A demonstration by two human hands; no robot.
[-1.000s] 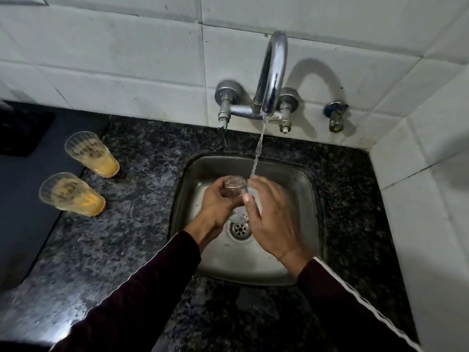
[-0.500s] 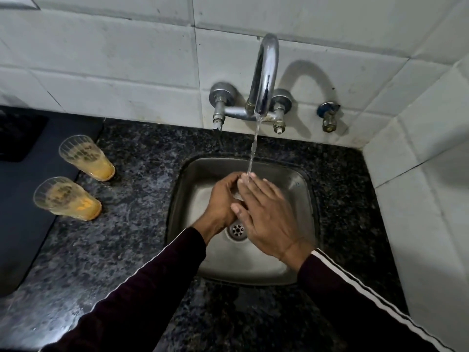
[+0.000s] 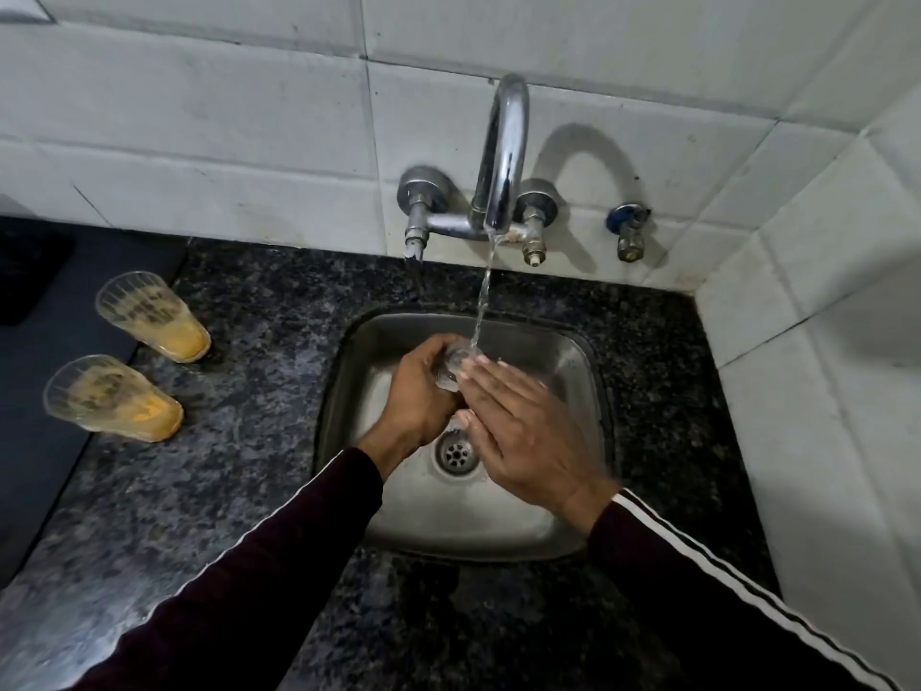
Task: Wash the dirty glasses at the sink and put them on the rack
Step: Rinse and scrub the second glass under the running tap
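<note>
Head view: a clear glass (image 3: 452, 364) held under running water over the steel sink (image 3: 563, 536).

The glass is mostly hidden between the hands; its long axis looks tilted, up and away toward the tap (image 3: 503, 157), though which end faces the stream I cannot tell. The left hand (image 3: 418, 391) curls round it from the left; the right hand (image 3: 523, 436) lays straight fingers against its right side. Both sit above the drain (image 3: 456, 453), with bare basin toward the near and right walls. Well left on the dark granite counter (image 3: 259, 391), two dirty glasses (image 3: 149, 316) (image 3: 112, 399) stand upright with orange residue.
</note>
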